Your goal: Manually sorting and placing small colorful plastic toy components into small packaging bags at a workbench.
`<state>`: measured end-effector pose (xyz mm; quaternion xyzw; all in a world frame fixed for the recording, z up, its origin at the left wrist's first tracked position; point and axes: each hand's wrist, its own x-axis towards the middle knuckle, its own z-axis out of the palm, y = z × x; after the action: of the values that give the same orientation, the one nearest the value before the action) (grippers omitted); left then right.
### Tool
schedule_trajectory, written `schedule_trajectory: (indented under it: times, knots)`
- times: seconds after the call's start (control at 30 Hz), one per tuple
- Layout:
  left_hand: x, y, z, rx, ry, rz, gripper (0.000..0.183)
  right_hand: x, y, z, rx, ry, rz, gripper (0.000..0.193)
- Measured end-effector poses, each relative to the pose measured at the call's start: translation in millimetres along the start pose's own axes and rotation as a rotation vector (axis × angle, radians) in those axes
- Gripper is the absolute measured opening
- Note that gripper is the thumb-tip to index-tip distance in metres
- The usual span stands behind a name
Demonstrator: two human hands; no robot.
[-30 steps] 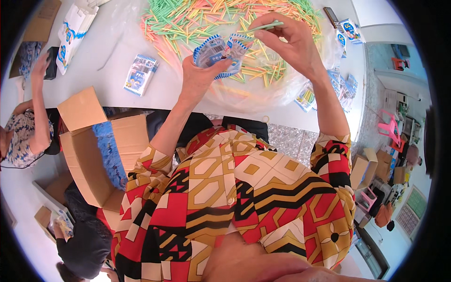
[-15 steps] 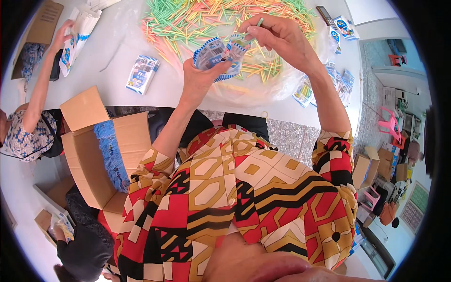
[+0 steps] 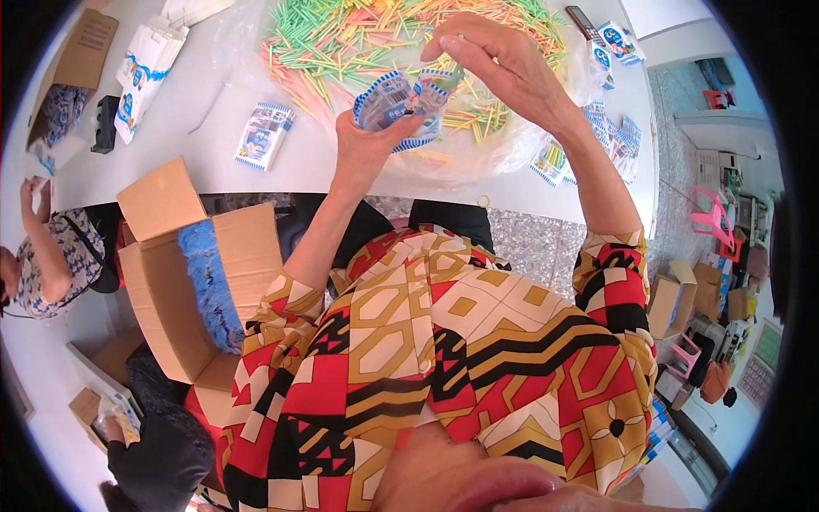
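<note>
My left hand (image 3: 365, 147) is closed on a clear plastic packet (image 3: 388, 107) with blue-and-white striped edges. The packet's mouth gapes toward the right. Just above that opening, my right hand (image 3: 516, 75) pinches a thin green stick (image 3: 459, 66), partly covered by the fingers. Behind both hands spreads a large heap of thin sticks (image 3: 358, 43) in green, yellow, orange and pink, lying on a clear plastic sheet (image 3: 503, 158). Left of my left hand lies a flat blue-and-white packet (image 3: 263, 136). Several packets (image 3: 610, 141) with sticks inside rest by my right forearm.
A stack of white-and-blue bags (image 3: 147, 72) and a black holder (image 3: 105, 125) are at the table's left. An open cardboard box (image 3: 158, 290) with blue contents stands beside me. At far right on the table are a dark handheld device (image 3: 584, 21) and small packets (image 3: 620, 43). Two other people sit leftward.
My right hand has shifted slightly up, with the green stick now pointing down toward the packet. At left, another person's arm has drawn back from the white-and-blue bags.
</note>
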<state>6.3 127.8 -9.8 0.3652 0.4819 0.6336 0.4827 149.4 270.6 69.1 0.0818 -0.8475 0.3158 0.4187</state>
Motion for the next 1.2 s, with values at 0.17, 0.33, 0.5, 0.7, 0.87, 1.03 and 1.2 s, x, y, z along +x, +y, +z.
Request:
schedule_trajectory:
  times: [0.17,0.33,0.5,0.7,0.87,1.03,1.2]
  knots:
    - [-0.3,-1.9,0.3,-0.053,0.005,0.002,0.027,11.3,1.3,2.5,0.233,0.129,-0.002,0.029]
    - [-0.3,-0.6,0.8,-0.086,-0.002,-0.016,0.027,10.2,-12.9,6.9,0.407,0.198,0.101,0.032]
    - [-1.5,4.3,4.1,-0.08,-0.003,-0.016,0.026,12.9,-7.8,11.4,0.315,0.191,0.041,0.03]
    - [-2.3,9.1,4.8,-0.082,0.012,-0.011,0.028,14.1,-41.0,21.2,-0.003,0.01,0.656,0.026]
    - [1.5,5.4,-2.3,-0.1,0.033,0.027,0.03,9.0,-38.3,7.0,0.055,0.084,0.662,0.025]
    - [7.0,4.7,-24.9,-0.101,0.138,0.079,0.032,-37.5,-6.9,2.0,-0.188,0.025,0.777,0.019]
    - [5.5,8.7,-33.5,-0.065,0.19,0.117,0.033,-104.0,13.4,10.2,-0.388,-0.42,0.835,0.012]
